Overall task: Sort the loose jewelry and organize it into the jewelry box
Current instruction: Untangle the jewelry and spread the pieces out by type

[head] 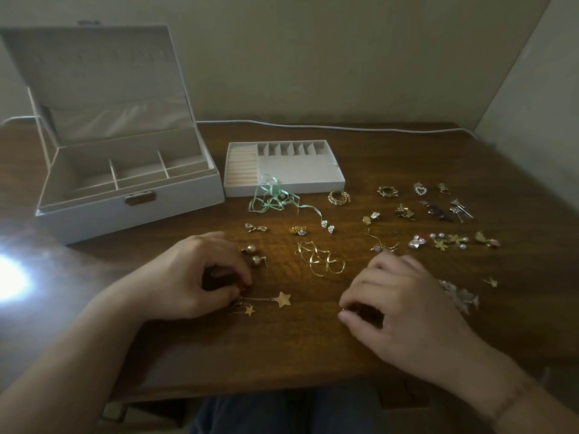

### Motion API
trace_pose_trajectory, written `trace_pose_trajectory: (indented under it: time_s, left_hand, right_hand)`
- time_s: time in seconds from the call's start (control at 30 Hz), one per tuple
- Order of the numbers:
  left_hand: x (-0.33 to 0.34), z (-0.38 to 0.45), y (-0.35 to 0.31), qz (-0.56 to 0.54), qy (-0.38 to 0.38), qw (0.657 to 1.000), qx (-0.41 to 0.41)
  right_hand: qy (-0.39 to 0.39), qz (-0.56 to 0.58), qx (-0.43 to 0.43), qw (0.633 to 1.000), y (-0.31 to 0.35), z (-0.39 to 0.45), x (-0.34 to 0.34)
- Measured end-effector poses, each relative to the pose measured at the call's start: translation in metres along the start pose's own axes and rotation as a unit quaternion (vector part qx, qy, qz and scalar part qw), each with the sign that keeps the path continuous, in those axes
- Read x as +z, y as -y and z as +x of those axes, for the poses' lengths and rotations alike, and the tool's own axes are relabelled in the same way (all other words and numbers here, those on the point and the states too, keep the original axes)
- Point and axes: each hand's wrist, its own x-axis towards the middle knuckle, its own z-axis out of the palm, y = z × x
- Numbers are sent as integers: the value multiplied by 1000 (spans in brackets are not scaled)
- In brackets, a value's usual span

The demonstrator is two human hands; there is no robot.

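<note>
Both hands [200, 274] pinch small jewelry (box [125, 183] open).

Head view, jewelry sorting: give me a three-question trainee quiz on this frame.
1. True or false: the jewelry box stands with its lid open.
2. Where does the tray lie? A) inside the box B) on the table, right of the box C) on the person's lap
3. Which hand is at the star earrings?

Key:
1. True; the box's bottom compartments look empty.
2. B; a green ribbon hangs over the tray's front edge.
3. The left hand, fingers curled by their chain. The right hand is curled over something small that I cannot make out.
</note>
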Motion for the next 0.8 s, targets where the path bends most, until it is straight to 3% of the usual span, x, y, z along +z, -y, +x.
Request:
trace_pose_trajectory:
  time_s: [0.17,0.33,0.63,0.7,0.8]
  left_hand:
    - [0,0,-1,-16,1,1000,2]
    - [0,0,-1,-34,9,999,-6]
    - [-3,-5,1,-24,28,999,-8]
    - [-3,-4,1,-25,27,999,-10]
    - [-3,-4,1,-18,28,999,-4]
  right_hand:
    - [-37,84,58,994,-5,-1,-6]
    - [-67,210,142,965,-13,-2,-20]
    - [-8,160,105,981,-2,-4,-12]
    - [-51,143,86,985,-11,-10,-17]
    - [-165,127,144,967,-36,-25,-37]
